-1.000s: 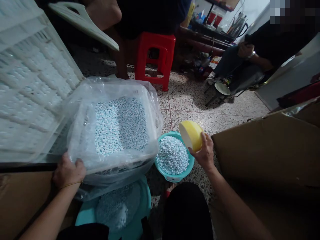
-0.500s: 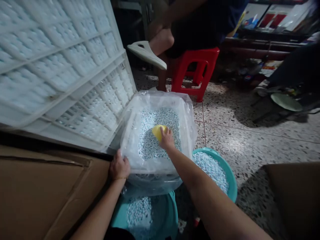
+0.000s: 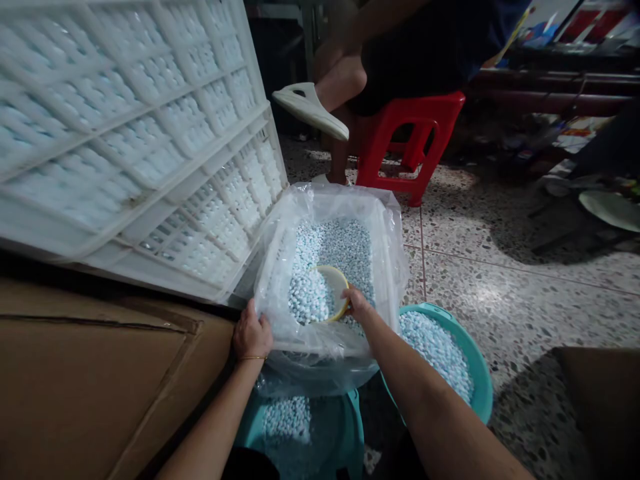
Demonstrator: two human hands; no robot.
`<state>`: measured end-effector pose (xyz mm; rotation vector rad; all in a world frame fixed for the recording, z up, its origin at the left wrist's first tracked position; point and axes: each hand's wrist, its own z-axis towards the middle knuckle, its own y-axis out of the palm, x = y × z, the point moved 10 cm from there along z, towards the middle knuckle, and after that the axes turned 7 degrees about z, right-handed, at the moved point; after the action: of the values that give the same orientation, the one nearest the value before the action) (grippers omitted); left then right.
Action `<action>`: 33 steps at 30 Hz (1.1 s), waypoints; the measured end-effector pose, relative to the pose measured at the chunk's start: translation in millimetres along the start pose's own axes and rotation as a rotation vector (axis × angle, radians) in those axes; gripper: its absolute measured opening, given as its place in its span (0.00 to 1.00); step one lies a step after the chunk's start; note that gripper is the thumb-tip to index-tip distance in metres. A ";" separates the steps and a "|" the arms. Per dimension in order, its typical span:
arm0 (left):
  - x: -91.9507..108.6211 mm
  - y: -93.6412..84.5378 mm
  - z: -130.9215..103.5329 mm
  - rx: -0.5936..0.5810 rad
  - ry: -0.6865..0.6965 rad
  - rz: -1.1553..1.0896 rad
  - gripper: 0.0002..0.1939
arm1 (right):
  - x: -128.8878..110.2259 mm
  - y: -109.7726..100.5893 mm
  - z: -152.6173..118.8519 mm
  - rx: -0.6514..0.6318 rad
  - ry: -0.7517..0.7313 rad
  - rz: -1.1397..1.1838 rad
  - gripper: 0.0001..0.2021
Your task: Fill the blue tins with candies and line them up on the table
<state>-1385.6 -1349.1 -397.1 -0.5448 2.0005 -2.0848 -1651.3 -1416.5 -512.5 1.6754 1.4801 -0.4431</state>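
Observation:
A white crate [image 3: 386, 267] lined with a clear plastic bag [image 3: 320, 373] stands in front of me, holding many small pale-blue and white pellets [image 3: 345, 240]. My right hand [image 3: 357, 303] is closed on the right rim of a yellow-rimmed bowl [image 3: 340, 285]. The bowl lies tilted among the pellets, its mouth towards the left, with pellets in it. At the crate's near left corner, my left hand [image 3: 253, 335] is closed over the bagged rim; its fingertips are partly hidden.
Two teal tubs with pellets stand close by, one tub [image 3: 483, 380] right of the crate, another tub [image 3: 356, 427] below it. White slatted crates [image 3: 150, 133] rise at left above cardboard [image 3: 85, 393]. Beyond, a person [image 3: 340, 73] sits on a red stool [image 3: 395, 147].
The bowl has turned from showing its yellow outside to showing its inside with pellets. My right hand has moved nearer to me. The whole view has shifted slightly; my left hand stays on the rim.

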 end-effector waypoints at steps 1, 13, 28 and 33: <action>-0.1 -0.5 0.1 0.005 -0.001 0.003 0.26 | -1.5 -5.8 -2.7 0.022 -0.005 0.023 0.26; -1.6 3.4 7.6 -0.029 -0.006 0.043 0.25 | -108.1 -55.4 -114.4 -0.024 -0.270 0.174 0.26; 6.9 2.7 10.6 -0.056 0.019 0.113 0.29 | -75.5 -272.2 -290.3 0.746 -0.341 -0.716 0.39; 3.9 6.7 11.6 -0.059 0.015 0.118 0.30 | -70.4 -274.4 -287.9 0.798 -0.252 -1.099 0.40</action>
<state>-1385.3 -1361.7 -403.0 -0.4110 2.0551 -1.9728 -1999.1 -1253.4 -387.8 1.0595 2.0625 -1.9511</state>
